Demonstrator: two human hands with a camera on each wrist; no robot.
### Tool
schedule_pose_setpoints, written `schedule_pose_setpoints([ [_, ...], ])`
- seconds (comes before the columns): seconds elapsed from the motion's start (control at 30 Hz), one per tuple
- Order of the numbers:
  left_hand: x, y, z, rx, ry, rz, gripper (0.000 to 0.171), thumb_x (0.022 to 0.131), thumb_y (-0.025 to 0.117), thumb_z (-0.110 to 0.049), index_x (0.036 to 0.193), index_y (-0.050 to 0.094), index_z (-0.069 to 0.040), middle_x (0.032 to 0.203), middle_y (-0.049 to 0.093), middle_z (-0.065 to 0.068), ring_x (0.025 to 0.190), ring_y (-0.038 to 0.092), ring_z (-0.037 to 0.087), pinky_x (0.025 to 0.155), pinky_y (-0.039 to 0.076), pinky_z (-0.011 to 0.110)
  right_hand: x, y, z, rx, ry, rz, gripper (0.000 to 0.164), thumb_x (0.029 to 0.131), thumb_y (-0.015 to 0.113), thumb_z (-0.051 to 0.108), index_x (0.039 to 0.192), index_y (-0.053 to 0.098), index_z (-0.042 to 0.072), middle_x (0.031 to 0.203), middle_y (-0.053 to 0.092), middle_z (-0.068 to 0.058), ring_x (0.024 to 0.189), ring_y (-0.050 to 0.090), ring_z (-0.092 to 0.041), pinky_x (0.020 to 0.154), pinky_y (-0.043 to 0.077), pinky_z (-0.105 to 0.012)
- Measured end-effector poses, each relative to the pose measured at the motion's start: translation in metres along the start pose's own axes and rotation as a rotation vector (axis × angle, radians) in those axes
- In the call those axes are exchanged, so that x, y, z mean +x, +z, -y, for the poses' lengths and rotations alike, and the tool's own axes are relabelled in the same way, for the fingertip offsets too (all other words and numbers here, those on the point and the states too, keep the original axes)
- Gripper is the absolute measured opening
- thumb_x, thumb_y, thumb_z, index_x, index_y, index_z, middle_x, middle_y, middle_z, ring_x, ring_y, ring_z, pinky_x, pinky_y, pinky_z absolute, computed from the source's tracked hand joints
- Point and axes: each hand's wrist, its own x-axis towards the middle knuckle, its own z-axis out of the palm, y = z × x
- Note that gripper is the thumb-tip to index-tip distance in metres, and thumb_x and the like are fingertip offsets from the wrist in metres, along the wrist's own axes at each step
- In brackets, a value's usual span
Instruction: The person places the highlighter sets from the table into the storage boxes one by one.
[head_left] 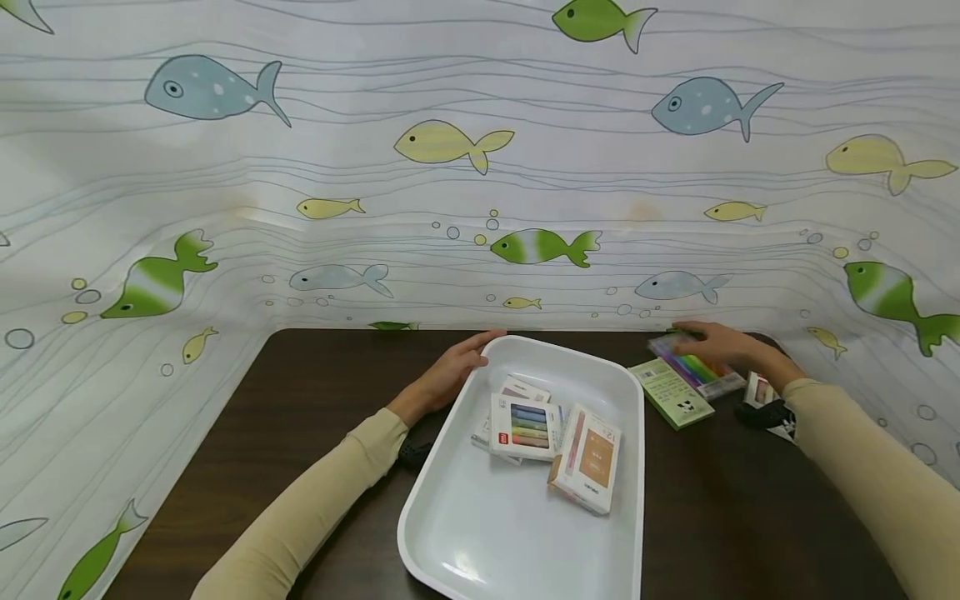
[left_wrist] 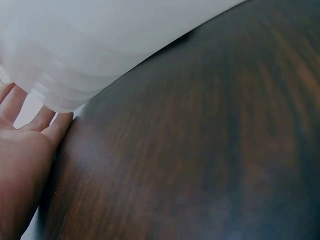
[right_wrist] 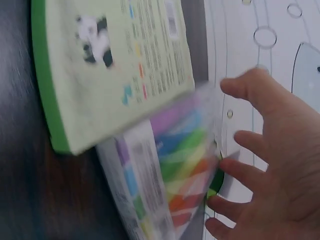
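My left hand (head_left: 450,372) lies against the far left corner of a white tray (head_left: 420,508); in the left wrist view its fingers (left_wrist: 62,125) are extended along the tray's outer wall. Inside the tray are a box with a window showing coloured sticks (head_left: 525,427), a white and orange box (head_left: 588,458), and a box partly hidden below (head_left: 525,388). At the far right, my right hand (head_left: 723,346) hovers by a clear rainbow-coloured pack (right_wrist: 185,165), fingers spread and slightly bent. Whether the fingertips touch the pack cannot be told. A green panda box (right_wrist: 120,65) overlaps this pack.
Another small box (head_left: 761,390) lies by the right wrist, partly hidden by a black wrist device (head_left: 763,414). The dark wooden table (head_left: 315,400) meets a fish-print cloth (head_left: 450,275) at the back and sides.
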Motion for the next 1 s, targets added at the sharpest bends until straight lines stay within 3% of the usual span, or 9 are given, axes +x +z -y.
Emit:
schedule_pose_setpoints([
  [0.13,0.002,0.003,0.001,0.005,0.001,0.001,0.06,0.103,0.044,-0.009,0.161,0.031,-0.012,0.157,0.038,0.015,0.133,0.046,0.039,0.092,0.054,0.041,0.003,-0.008,-0.011,-0.001,-0.008,0.037,0.086,0.099,0.064,0.046,0.159,0.026,-0.002,0.157,0.018,-0.038,0.13,0.037,-0.059,0.094,0.039,-0.07],
  [0.23,0.002,0.001,0.0,0.012,0.002,0.003,0.061,0.103,0.043,-0.009,0.162,0.027,-0.009,0.158,0.036,0.016,0.134,0.045,0.04,0.091,0.054,0.04,0.009,-0.01,-0.016,0.005,-0.022,0.068,0.089,0.096,0.069,0.044,0.159,0.026,-0.003,0.16,0.011,-0.037,0.138,0.022,-0.061,0.099,0.034,-0.073],
  [0.37,0.003,0.002,0.0,0.003,0.004,0.006,0.061,0.103,0.043,-0.009,0.162,0.027,-0.009,0.158,0.036,0.017,0.134,0.045,0.04,0.091,0.054,0.04,0.011,-0.013,-0.022,-0.013,-0.013,0.104,0.093,0.093,0.072,0.046,0.159,0.027,-0.001,0.159,0.009,-0.038,0.131,0.033,-0.056,0.094,0.042,-0.064],
  [0.57,0.005,0.006,0.003,-0.006,0.005,-0.002,0.059,0.104,0.044,-0.01,0.161,0.031,-0.013,0.158,0.035,0.015,0.134,0.045,0.04,0.092,0.054,0.042,0.012,-0.018,-0.028,-0.023,-0.003,0.097,0.093,0.091,0.076,0.043,0.157,0.03,-0.003,0.152,0.022,-0.039,0.113,0.046,-0.045,0.086,0.047,-0.051],
  [0.8,0.006,0.006,0.003,-0.009,0.004,-0.001,0.059,0.102,0.045,-0.011,0.16,0.034,-0.014,0.155,0.039,0.015,0.13,0.049,0.036,0.092,0.054,0.043,0.017,-0.015,-0.025,-0.083,-0.126,0.043,0.078,0.09,0.08,0.025,0.145,0.041,-0.014,0.144,0.035,-0.042,0.116,0.048,-0.047,0.092,0.044,-0.062],
  [1.0,0.003,0.0,0.001,-0.008,-0.001,0.005,0.06,0.103,0.043,-0.008,0.161,0.03,-0.01,0.155,0.039,0.018,0.129,0.049,0.036,0.091,0.054,0.044,0.024,-0.01,-0.023,-0.1,-0.173,-0.017,0.074,0.086,0.084,0.021,0.14,0.048,-0.014,0.143,0.036,-0.041,0.117,0.047,-0.049,0.09,0.045,-0.062],
])
